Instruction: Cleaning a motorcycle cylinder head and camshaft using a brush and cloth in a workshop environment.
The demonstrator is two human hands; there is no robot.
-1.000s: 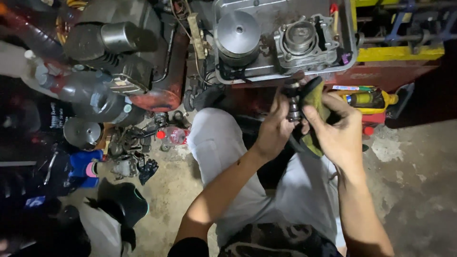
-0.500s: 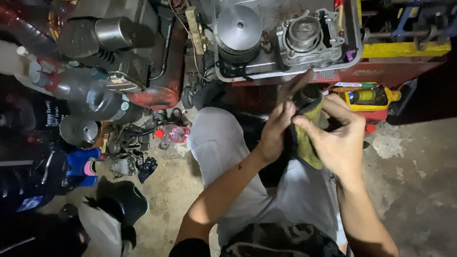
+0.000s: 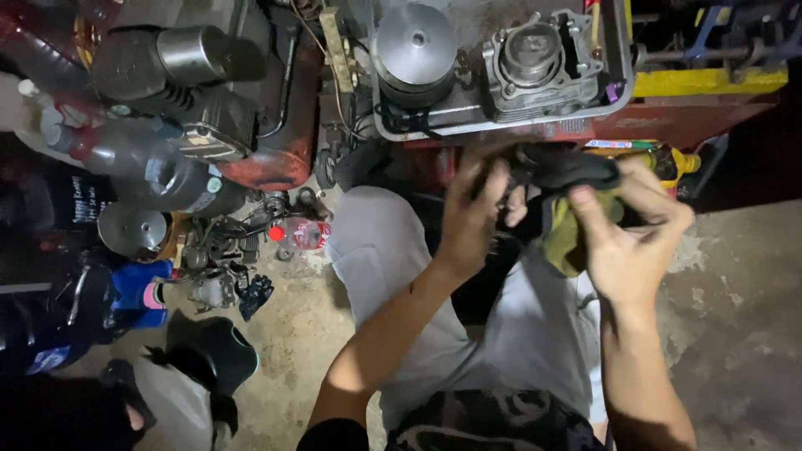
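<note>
Both my hands are raised above my lap in the head view. My right hand point(image 3: 628, 232) grips a dirty olive-green rag point(image 3: 561, 235) wrapped about a dark part point(image 3: 561, 169) that is mostly hidden. My left hand point(image 3: 473, 209) closes on the left end of that same dark part, fingers curled over it. My grey trousers point(image 3: 376, 250) lie below. Ahead, a grey metal tray point(image 3: 620, 58) holds a silver piston point(image 3: 415, 46) and an engine cylinder block point(image 3: 539, 58).
A red-brown tank with a black motor point(image 3: 209, 100) stands at the left. Small metal parts and a red-capped bottle point(image 3: 301, 234) litter the concrete floor. A yellow-capped bottle point(image 3: 668, 159) lies by a red box. Dark bags and a blue item point(image 3: 138, 292) crowd the lower left.
My hands have kept working the rag around the dark part, shifting slightly right and turning it. The view has tilted a little.
</note>
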